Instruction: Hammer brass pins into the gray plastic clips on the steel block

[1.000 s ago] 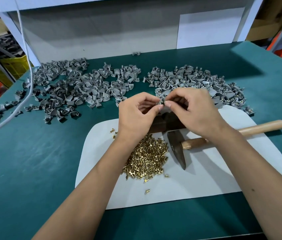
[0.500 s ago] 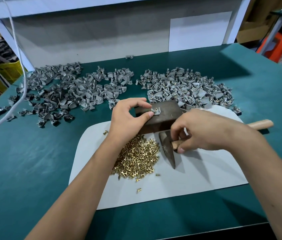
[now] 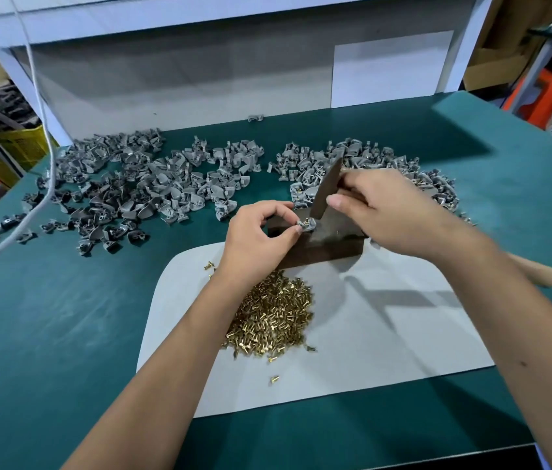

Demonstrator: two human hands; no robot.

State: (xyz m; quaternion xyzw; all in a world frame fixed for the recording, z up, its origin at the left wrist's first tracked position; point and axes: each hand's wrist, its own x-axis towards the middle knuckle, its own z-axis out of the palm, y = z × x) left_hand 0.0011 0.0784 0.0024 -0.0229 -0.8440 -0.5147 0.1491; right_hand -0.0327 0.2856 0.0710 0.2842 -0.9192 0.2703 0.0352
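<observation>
Left hand (image 3: 261, 237): reaches in from the near edge, thumb and forefinger pinching a gray plastic clip (image 3: 302, 228) seated on the top face of the steel block (image 3: 322, 244). One brass pin (image 3: 307, 221) stands upright in the clip, its head uppermost.

Right hand (image 3: 390, 212): fingers curled around the hammer handle close behind the head, thumb extended along it. Hammer head (image 3: 327, 188): dark metal, raised and tilted, its lower tip just above the pin; whether it touches the pin cannot be told. Wooden handle end (image 3: 539, 273): blurred, projecting beyond the right forearm.

White mat (image 3: 386, 334): rounded corners, lying flat on the green table (image 3: 64, 334). Steel block sits at the far edge of the mat.

Loose brass pins (image 3: 271, 317): one heap on the mat, just near of the block, partly under the left forearm; a few strays lie apart from it toward the near edge and at the left of the wrist.

Gray clips, left pile (image 3: 125, 188): broad scatter on the table beyond the mat. Gray clips, right pile (image 3: 362, 164): behind the block and the right hand; some hold brass pins. Single clip (image 3: 255, 118): alone near the back wall.

White cable (image 3: 42, 137): hangs down over the left side of the table.

Yellow crate (image 3: 13, 147): beyond the table's left edge.
</observation>
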